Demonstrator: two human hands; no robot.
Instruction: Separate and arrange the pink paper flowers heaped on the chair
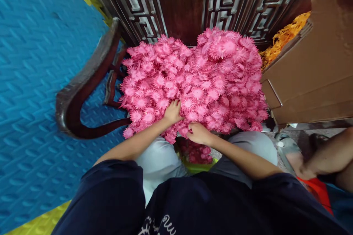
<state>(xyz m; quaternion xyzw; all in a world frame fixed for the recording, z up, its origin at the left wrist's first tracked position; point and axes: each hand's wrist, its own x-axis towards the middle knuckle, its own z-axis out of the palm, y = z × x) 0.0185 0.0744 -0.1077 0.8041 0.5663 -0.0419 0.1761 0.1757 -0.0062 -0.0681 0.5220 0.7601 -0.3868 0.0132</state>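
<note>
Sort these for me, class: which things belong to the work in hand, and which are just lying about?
Belong:
- pink flower heap, at the left hand and right hand
- lower pink flowers, probably, with their yellow-green container

Lying about, apparently:
- cardboard box
- orange strands
- blue mat

You can't tell whether your right hand (199, 133) pinches anything — too small. The pink flowers (193, 84) hide what bears them, and the right edge cuts off the cardboard box (320, 66) and another person's leg (329, 154).
</note>
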